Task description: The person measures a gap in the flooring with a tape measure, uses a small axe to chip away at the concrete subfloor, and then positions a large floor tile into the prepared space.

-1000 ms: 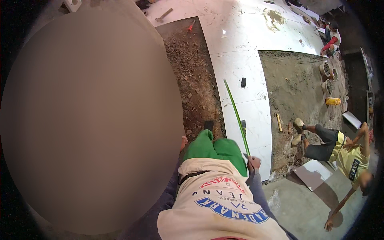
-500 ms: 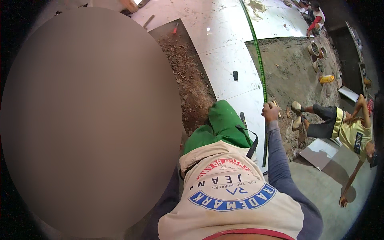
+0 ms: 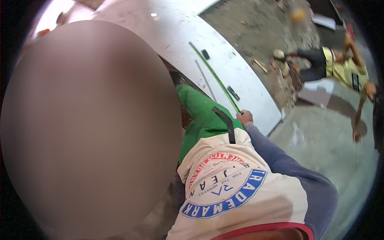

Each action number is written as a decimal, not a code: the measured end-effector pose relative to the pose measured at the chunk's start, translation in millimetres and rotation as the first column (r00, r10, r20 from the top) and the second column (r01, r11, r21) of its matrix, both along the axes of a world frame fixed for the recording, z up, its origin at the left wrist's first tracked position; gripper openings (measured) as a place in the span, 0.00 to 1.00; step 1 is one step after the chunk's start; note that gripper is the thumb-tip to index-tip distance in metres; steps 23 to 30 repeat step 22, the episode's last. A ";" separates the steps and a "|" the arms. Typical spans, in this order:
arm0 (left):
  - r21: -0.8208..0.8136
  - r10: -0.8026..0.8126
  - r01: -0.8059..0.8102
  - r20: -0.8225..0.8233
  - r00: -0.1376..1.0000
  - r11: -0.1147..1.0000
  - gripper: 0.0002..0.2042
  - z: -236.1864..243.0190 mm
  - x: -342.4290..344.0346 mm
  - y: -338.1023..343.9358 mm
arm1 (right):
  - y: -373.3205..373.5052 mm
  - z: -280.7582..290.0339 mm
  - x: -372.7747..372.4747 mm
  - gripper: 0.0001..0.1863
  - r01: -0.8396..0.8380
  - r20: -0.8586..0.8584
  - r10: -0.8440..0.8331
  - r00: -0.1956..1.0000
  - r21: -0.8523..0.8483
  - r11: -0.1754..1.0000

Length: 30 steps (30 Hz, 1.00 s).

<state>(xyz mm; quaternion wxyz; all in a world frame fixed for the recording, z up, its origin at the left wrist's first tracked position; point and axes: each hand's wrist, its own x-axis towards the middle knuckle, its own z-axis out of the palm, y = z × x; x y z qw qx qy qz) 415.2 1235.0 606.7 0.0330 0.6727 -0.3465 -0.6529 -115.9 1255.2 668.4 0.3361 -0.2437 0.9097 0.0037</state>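
My right hand [image 3: 245,117] is closed around the near end of a green tape measure blade [image 3: 216,78], close to my green trousers. The blade stretches away from it, slanting up and left over large white floor tiles [image 3: 256,96], and its dark shadow falls beside it. Just right of the strip lie a small black block [image 3: 205,54] and a dark oblong tool [image 3: 233,93] whose kind I cannot make out. A big blurred oval covers the left side, and my left hand does not show.
Right of the tiles is rough grey ground [image 3: 248,28] with wooden pieces [image 3: 260,66]. A person in a yellow shirt [image 3: 348,70] is at the far right, near a pale board [image 3: 318,91]. A blurred yellow thing [image 3: 298,15] lies at the upper right.
My view has swung to the right. The green strip, earlier reaching to the top edge and past my hand, now shows as a shorter length with its far end above the tiles.
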 end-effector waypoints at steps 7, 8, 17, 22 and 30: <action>0.229 0.062 -0.061 0.006 0.998 0.971 0.28 79.2 6.1 -180.6 | 43.7 -60.8 69.8 0.21 0.169 0.028 -0.171 0.985 0.069 0.983; 0.232 0.041 -0.042 0.010 0.999 0.972 0.28 77.4 21.3 -190.2 | 38.9 -63.6 77.6 0.21 0.189 0.030 -0.192 0.981 0.073 0.979; 0.278 0.021 0.010 -0.109 0.994 0.960 0.27 79.5 46.4 -197.6 | 37.5 -49.1 119.4 0.25 0.367 0.117 -0.401 0.909 0.233 0.900; 0.398 -0.091 0.073 0.026 0.995 0.915 0.33 55.4 50.9 -213.1 | 88.5 -54.0 162.8 0.31 0.370 0.240 -0.449 0.861 0.311 0.876; 0.398 -0.091 0.073 0.026 0.995 0.915 0.33 55.4 50.9 -213.1 | 88.5 -54.0 162.8 0.31 0.370 0.240 -0.449 0.861 0.311 0.876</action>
